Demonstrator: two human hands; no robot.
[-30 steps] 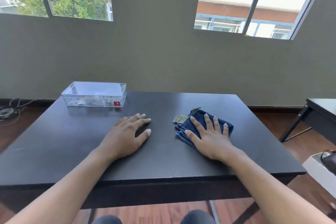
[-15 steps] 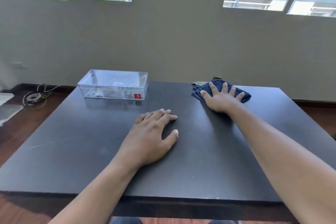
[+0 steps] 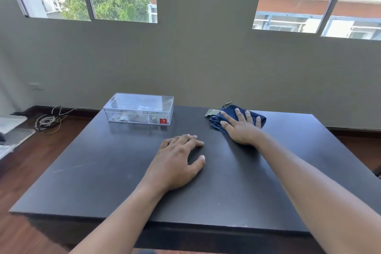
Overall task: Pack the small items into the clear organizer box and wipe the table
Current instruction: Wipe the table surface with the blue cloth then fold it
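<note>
- The blue cloth (image 3: 255, 116) is pressed flat under the right hand (image 3: 241, 130), fingers straight and spread. An open palm loads the whole fold, which suits wiping better than a pinch would.
- The cloth is placed at the far right of the table (image 3: 103, 171), close to the far edge. The wiping step is judged to be in hand at that end.
- An olive tag or strap end (image 3: 212, 112) is seen at the cloth's left edge. What it is cannot be told at this size.
- The left hand (image 3: 177, 161) is laid palm down near the table's centre, fingers relaxed and slightly apart, nothing held. It is probably set there as a brace for the far reach.
- The clear organizer box (image 3: 140, 109) is parked at the far left corner, well apart from both hands and out of the wipe path. Small items are seen on its floor, so packing is judged done; a red label shows on its near wall.
- The tabletop is dark and matte, with faint streaks at the left.
- Beyond it a grey wall with two windows is seen. The wood floor carries a coil of cable (image 3: 48, 121) at the far left.
</note>
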